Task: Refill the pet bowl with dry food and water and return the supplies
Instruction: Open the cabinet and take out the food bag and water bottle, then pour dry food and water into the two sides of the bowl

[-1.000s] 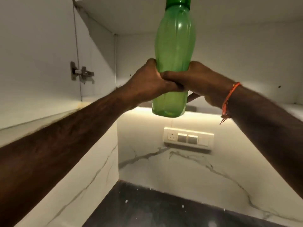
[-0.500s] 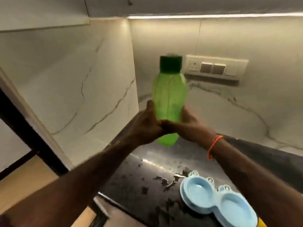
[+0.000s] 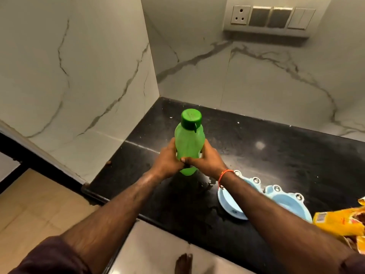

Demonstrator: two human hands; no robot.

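Both hands' fingers [image 3: 183,159] wrapped tight round capped bottle [image 3: 189,143]; bowl [image 3: 262,198] right of them looks unfilled, everything left.

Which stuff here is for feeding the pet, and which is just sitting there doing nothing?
For the job:
green plastic bottle with a dark green cap, held upright in the grip of the left hand and right hand
light blue double pet bowl
yellow food packet
black stone counter

Just there:
white wall socket and switch panel
marble-pattern wall tiles
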